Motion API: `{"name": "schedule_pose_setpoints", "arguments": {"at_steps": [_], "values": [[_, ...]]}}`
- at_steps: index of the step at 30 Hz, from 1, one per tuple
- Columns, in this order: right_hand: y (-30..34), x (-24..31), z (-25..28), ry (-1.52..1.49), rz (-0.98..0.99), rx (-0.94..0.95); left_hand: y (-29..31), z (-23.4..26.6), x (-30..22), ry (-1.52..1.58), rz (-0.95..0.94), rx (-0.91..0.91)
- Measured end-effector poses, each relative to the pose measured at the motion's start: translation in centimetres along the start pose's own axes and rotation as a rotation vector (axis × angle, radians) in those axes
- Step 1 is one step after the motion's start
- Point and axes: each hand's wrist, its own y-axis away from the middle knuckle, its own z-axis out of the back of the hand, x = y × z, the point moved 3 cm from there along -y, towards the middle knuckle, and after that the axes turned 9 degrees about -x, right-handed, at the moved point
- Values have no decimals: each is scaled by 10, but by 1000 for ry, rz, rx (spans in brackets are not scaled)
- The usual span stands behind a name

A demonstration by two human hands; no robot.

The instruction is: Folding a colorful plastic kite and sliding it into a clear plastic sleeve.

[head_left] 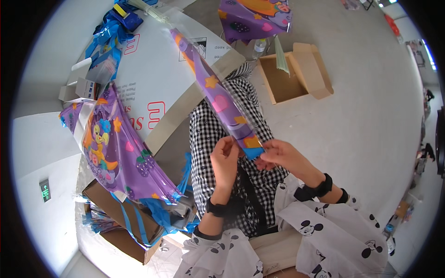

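Note:
A long, narrow folded purple kite [218, 95], printed with stars and hearts, slants from the large box top down to my lap. It looks to be inside a clear plastic sleeve. At its near, blue-tipped end, my left hand [225, 164] pinches the left edge with curled fingers. Across from it, my right hand [282, 160] holds the right edge of the same end between thumb and fingers. The kite's far end rests by a bundle of pale thin rods [150, 11] on the box.
To my left, a large white box [153, 69] carries an unfolded purple kite [120, 148], blue streamers [104, 37] and a small white carton [83, 88]. Open brown boxes stand at lower left [139, 213] and far right [287, 83]. Another purple kite [255, 21] and a bottle [259, 46] are beyond.

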Motion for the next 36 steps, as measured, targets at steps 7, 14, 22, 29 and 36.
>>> {"name": "schedule_pose_setpoints", "arguments": {"at_steps": [7, 14, 22, 29, 36], "values": [[22, -9, 9, 131, 2, 33, -6, 4, 10, 46, 27, 19], [-19, 4, 2, 83, 179, -90, 17, -14, -2, -100, -2, 198], [17, -2, 8, 183, 113, -40, 14, -2, 2, -148, -9, 86], [42, 2, 3, 116, 158, -15, 33, -7, 3, -165, 69, 161], [36, -12, 2, 115, 152, -201, 62, -12, -14, -253, 14, 218]]}}
